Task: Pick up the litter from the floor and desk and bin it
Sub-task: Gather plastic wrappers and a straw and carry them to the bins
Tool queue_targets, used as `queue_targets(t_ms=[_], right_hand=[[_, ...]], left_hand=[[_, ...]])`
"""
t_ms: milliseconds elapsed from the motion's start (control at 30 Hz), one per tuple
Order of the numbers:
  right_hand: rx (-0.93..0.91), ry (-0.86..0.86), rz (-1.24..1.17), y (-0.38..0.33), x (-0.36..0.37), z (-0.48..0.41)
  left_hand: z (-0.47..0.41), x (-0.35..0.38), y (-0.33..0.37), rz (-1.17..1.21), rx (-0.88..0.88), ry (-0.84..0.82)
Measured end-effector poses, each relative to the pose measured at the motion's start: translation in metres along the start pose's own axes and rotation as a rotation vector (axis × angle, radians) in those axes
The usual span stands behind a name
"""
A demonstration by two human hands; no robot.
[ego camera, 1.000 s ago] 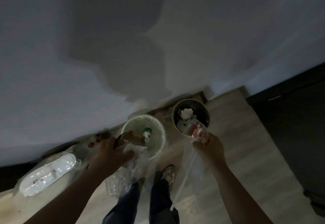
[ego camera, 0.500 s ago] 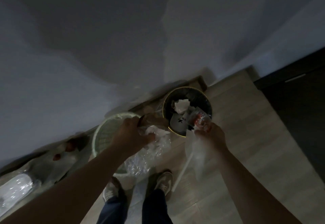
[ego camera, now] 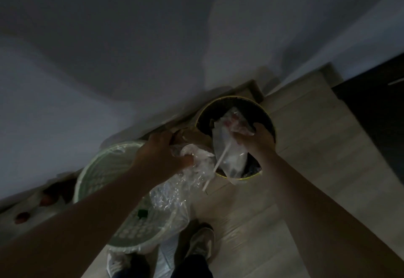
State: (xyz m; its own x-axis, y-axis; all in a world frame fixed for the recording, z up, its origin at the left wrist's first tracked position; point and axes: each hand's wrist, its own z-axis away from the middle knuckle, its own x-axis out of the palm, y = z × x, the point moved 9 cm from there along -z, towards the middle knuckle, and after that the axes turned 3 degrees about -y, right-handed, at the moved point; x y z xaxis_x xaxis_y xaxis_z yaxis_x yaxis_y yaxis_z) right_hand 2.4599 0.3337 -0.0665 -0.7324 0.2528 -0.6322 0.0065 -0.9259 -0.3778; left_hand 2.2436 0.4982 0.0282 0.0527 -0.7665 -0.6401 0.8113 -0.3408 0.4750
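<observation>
1. The right hand point(ego camera: 255, 141) had moved forward from the near rim of the dark bin point(ego camera: 269, 117). It was now above the open mouth of the bin.
2. Its grip was closed around the top of a clear plastic bag point(ego camera: 227, 148), and something with red print was crushed in the same fist. A white straw point(ego camera: 219, 164) hung beside the bag, and its lower end reached out past the near rim.
3. The left hand point(ego camera: 161, 153) had left the pale green basket point(ego camera: 98, 168) where it was a second before. It was now just beside the dark bin.
4. The fingers of the left hand were clamped on a crumpled plastic wrap point(ego camera: 185, 183). This wrap hung down between the two containers, above the floor point(ego camera: 306, 168).
5. I could not tell what the brownish thing by the left knuckles was; the room was too dark.
6. I judged that both handfuls of litter were in the air and not yet dropped. The right one looked ready to be released into the bin. The left one needed to go a little more to the right.
7. The person's shoes point(ego camera: 202, 242) stood close before the containers.
</observation>
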Motion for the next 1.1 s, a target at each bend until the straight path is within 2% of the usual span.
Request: queue_targets(t_ms=[67, 200, 400, 500, 700, 833, 1100], right_hand=[[0.033, -0.034, -0.080, 0.007, 0.001, 0.003], [-0.004, -0.104, -0.006, 0.016, 0.000, 0.015], [-0.071, -0.025, 0.144, 0.031, -0.024, 0.048], [-0.101, 0.009, 0.111, 0.041, -0.034, 0.060], [-0.076, 0.003, 0.052, 0.064, -0.045, 0.072], [-0.075, 0.021, 0.030, 0.072, -0.048, 0.079], [-0.092, -0.024, 0.128, 0.067, -0.053, 0.115]], left_hand=[[-0.004, 0.000, 0.003, -0.056, 0.006, 0.010], [-0.010, -0.003, 0.012, -0.137, -0.010, 0.014], [-0.030, 0.007, 0.049, -0.169, 0.034, -0.035], [-0.048, 0.027, 0.075, -0.184, 0.099, -0.076], [-0.077, 0.059, 0.109, -0.386, 0.144, -0.013], [-0.075, 0.063, 0.121, -0.427, 0.183, 0.021], [-0.031, 0.055, 0.130, -0.491, 0.300, -0.100]])
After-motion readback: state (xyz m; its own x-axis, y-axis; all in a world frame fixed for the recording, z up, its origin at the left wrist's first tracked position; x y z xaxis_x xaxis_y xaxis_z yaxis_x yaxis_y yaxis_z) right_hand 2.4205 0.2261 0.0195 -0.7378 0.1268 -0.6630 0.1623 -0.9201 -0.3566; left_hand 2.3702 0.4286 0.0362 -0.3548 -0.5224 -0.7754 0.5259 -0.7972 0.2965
